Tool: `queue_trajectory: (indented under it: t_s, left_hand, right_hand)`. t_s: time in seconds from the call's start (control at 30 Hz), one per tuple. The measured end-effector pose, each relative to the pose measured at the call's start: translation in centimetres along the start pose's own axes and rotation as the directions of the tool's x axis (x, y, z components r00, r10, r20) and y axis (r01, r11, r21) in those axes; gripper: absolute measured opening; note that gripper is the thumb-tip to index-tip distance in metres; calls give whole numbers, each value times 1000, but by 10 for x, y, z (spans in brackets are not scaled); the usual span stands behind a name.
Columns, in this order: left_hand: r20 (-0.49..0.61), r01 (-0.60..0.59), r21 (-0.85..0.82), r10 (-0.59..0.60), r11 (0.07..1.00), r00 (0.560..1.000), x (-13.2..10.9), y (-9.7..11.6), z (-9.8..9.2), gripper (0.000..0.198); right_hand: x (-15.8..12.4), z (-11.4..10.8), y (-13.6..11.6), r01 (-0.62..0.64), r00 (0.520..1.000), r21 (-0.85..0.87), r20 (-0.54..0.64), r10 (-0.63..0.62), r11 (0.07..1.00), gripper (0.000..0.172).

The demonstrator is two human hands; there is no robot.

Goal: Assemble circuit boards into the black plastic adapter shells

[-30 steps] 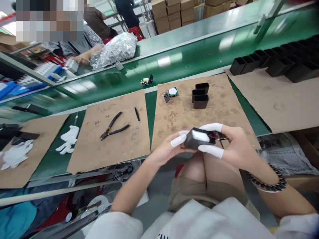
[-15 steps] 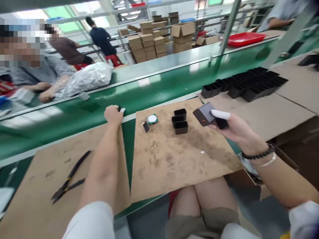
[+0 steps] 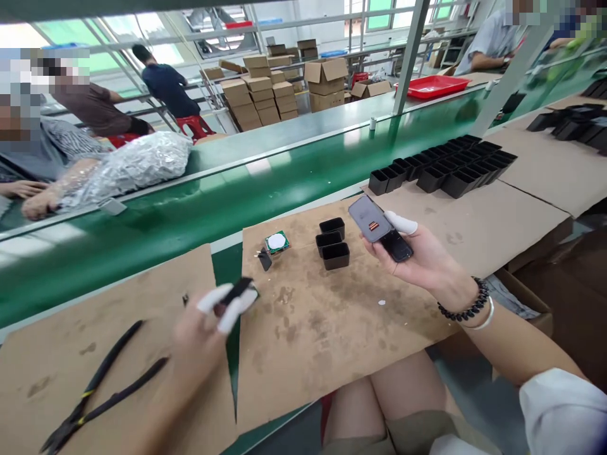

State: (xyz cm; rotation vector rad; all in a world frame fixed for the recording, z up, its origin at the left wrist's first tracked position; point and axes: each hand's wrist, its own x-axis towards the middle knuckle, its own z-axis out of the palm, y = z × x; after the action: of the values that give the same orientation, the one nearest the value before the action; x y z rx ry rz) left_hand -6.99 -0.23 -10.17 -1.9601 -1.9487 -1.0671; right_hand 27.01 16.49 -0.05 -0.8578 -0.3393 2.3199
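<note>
My left hand point(image 3: 203, 322), blurred, pinches a small black plastic part point(image 3: 237, 291) between white-covered fingertips; a bit of green shows at its far end. It hovers above the gap between two cardboard sheets. My right hand point(image 3: 417, 253) grips a black plastic case point(image 3: 370, 218) with a grey face and small copper-coloured marks. A glossy black section lies under its fingers; whether that is a separate piece I cannot tell. Between the hands stand three open black boxes point(image 3: 336, 256). Left of them lies a green circuit board point(image 3: 277, 241) with a white round patch, beside a small black plate point(image 3: 265, 260).
Long-handled pliers point(image 3: 95, 385) lie on the left cardboard point(image 3: 190, 385). Rows of black boxes point(image 3: 459, 180) stand at the right. Behind the work surface runs a green conveyor belt point(image 3: 284, 170). Across it, a person's hand point(image 3: 38, 205) rests by a clear plastic bag point(image 3: 142, 161).
My left hand has come back from the belt edge toward me, and a black part now shows in its fingers. The case in my right hand has turned, its grey face more toward me.
</note>
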Motion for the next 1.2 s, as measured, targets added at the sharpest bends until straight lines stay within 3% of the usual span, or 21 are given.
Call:
queue_trajectory:
  t_s: [0.03,0.1,0.17,0.23,0.4,0.47,0.5,0.57,0.6,0.63,0.67,0.7,0.77,0.83,0.93,1.0,1.07,1.13,1.2]
  left_hand:
    - [-21,-142,10,142,990,990,-15,13,1,19]
    - [-20,-380,28,381,924,924,-34,34,3,14]
    - [6,-512,-12,512,859,859,-39,47,6,15]
    - [38,-544,-68,547,836,836,-37,51,6,15]
    - [118,-490,-158,509,857,852,-38,42,3,25]
    - [113,-450,-193,475,872,873,-42,39,3,31]
    - [109,-433,-210,461,877,881,-43,38,3,35]
    - [107,-402,-240,436,884,894,-43,39,4,46]
    - [115,-388,-255,427,886,897,-42,40,4,52]
    - [133,-372,-269,417,888,899,-40,41,4,57]
    - [142,-354,-282,403,892,904,-38,41,4,60]
    - [141,-335,-296,388,895,911,-37,41,3,62]
    - [149,-299,-329,362,896,920,-37,40,1,64]
    - [177,-239,-383,325,892,929,-39,39,-2,65]
    - [173,-44,-474,142,879,975,-41,36,-5,53]
    - [74,161,-510,-143,845,987,-39,33,-3,33]
    - [18,359,-577,-429,733,903,-32,29,1,26]
    - [51,429,-663,-535,614,844,-24,24,6,25]
    - [103,459,-702,-561,544,822,-19,19,11,26]
  right_hand:
    - [2,1,0,-7,1000,-11,14,8,1000,28]
    - [9,2,1,-3,999,-48,53,6,999,24]
    - [16,2,1,39,994,-106,110,-27,994,15]
    - [23,1,2,112,984,-169,154,-86,979,10]
    - [30,0,6,308,947,-406,214,-238,860,21]
    - [38,5,1,441,897,-553,271,-348,707,27]
    - [47,9,-5,516,851,-633,305,-428,577,29]
    - [76,20,-23,594,710,-778,389,-586,204,31]
    - [97,26,-33,560,626,-828,444,-641,-26,33]
    - [121,33,-44,477,572,-849,496,-653,-227,36]
    - [146,40,-53,378,575,-855,517,-634,-354,38]
    - [170,45,-61,283,614,-864,497,-613,-416,39]
    - [210,54,-71,137,672,-882,417,-612,-450,39]
    - [229,59,-74,42,700,-902,333,-631,-430,43]
    - [214,67,-65,19,686,-902,326,-650,-432,53]
    - [179,75,-49,75,655,-876,403,-638,-476,58]
    - [131,80,-20,215,594,-799,564,-574,-562,55]
    - [82,81,23,348,598,-731,656,-462,-587,33]
    - [45,79,74,399,703,-665,664,-255,-631,30]
